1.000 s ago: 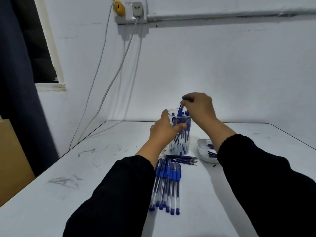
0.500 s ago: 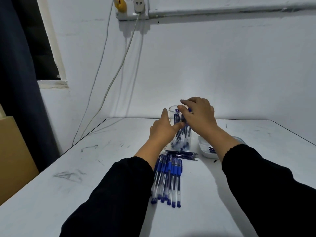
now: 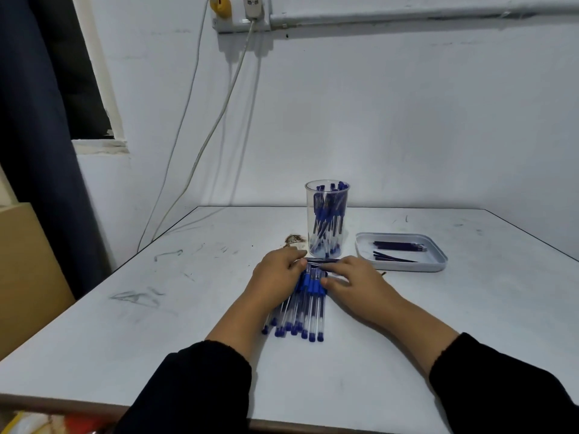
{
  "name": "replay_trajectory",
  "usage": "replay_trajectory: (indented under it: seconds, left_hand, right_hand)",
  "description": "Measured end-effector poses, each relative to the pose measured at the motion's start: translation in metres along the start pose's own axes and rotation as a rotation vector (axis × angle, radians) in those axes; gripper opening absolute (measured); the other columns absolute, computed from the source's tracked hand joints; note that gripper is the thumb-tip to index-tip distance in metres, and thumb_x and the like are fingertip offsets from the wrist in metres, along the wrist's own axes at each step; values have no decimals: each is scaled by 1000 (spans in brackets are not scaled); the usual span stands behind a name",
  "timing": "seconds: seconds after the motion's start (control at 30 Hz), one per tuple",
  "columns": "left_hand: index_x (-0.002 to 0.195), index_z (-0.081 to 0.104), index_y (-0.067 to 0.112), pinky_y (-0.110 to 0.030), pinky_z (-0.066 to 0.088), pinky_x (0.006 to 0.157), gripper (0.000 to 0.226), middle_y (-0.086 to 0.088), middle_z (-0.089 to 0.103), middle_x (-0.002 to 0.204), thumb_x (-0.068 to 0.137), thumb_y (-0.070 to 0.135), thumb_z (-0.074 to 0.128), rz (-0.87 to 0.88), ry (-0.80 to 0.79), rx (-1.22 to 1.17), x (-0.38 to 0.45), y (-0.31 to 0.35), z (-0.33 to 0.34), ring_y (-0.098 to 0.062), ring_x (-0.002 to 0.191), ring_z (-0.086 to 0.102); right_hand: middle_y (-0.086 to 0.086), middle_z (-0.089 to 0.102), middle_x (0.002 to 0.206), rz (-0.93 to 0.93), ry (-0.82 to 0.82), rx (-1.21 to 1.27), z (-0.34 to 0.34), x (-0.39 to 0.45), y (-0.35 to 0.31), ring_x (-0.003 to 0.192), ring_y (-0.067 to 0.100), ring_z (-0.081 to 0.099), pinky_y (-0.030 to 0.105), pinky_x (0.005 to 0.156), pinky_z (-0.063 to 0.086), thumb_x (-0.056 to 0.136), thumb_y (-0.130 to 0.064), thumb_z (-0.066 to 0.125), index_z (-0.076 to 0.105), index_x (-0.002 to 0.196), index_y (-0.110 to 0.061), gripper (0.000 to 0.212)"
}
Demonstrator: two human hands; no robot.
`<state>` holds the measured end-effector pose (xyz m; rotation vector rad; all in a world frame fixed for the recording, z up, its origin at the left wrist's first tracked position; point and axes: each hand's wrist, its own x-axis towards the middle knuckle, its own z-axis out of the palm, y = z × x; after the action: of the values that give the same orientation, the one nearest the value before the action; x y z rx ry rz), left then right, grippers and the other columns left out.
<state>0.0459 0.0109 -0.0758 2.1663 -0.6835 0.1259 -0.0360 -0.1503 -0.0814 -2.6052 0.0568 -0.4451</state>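
Observation:
A row of several blue-capped pens (image 3: pixel 308 311) lies on the white table (image 3: pixel 188 324), caps toward the far side. My left hand (image 3: pixel 275 278) rests on the left part of the row, its fingertips at a thin bundle of dark refills (image 3: pixel 324 260) lying crosswise behind the pens. From the right, my right hand (image 3: pixel 354 281) lies flat beside the row, thumb and fingertips touching the blue caps. Just behind the refills a clear plastic cup (image 3: pixel 327 220) stands upright with several capped pens in it; neither hand touches it.
A shallow white tray (image 3: pixel 437 261) holding a few dark refills sits right of the cup. A small brown scrap (image 3: pixel 294 239) lies left of the cup. Cables hang down the wall from a socket strip (image 3: pixel 239 14). A cardboard box (image 3: pixel 28 277) stands left of the table.
Both hands left the cup and came down toward me onto the row of pens. The cup now stands free, and the view has tilted down.

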Motion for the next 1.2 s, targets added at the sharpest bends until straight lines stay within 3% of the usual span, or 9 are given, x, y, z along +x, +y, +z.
replay_trajectory:
  seconds: [0.1, 0.3, 0.67, 0.8, 1.0, 1.2]
  left_hand:
    - [133, 53, 29, -38, 25, 113, 37, 3, 40, 147, 96, 34, 50, 16, -74, 67, -8, 0, 3, -14, 136, 32]
    - [143, 39, 30, -35, 13, 115, 44, 6, 21, 156, 100, 41, 38, 57, -181, 328, -19, 6, 5, -13, 144, 11]
    - [141, 41, 30, -37, 12, 116, 43, 7, 22, 156, 100, 41, 37, 49, -176, 367, -22, 8, 6, -15, 144, 12]
    - [140, 44, 30, -38, 12, 116, 43, 8, 26, 154, 99, 43, 37, 47, -148, 331, -22, 9, 5, -14, 143, 13]
    - [135, 50, 31, -38, 15, 115, 40, 6, 33, 151, 98, 44, 39, 58, -85, 301, -23, 8, 3, -15, 141, 19]
    - [134, 51, 32, -38, 14, 115, 40, 7, 34, 151, 98, 44, 39, 48, -58, 276, -22, 10, 3, -15, 141, 19]
  right_hand:
    - [-3, 51, 129, 10, -49, -156, 4, -2, -2, 124, 18, 43, 32, 101, 36, 94, -52, 47, 49, 137, -37, 45]
    - [-3, 52, 132, 47, -39, -139, 0, -5, -1, 125, 18, 43, 35, 102, 36, 89, -52, 50, 53, 133, -38, 46]
    - [-8, 53, 126, 62, -74, -194, -11, -9, -6, 122, 15, 44, 38, 102, 32, 91, -41, 46, 60, 120, -44, 32]
    - [-9, 54, 126, 11, -121, -224, -17, -8, 2, 120, 15, 46, 37, 101, 37, 97, -25, 40, 61, 120, -44, 37]
    - [-10, 56, 108, -83, -83, -218, -19, -7, 13, 101, 12, 55, 28, 84, 47, 94, -25, 59, 69, 103, -40, 20]
    - [-18, 59, 95, -100, -67, -153, -30, -11, 18, 92, 4, 54, 27, 81, 47, 87, -14, 65, 65, 83, -35, 22]
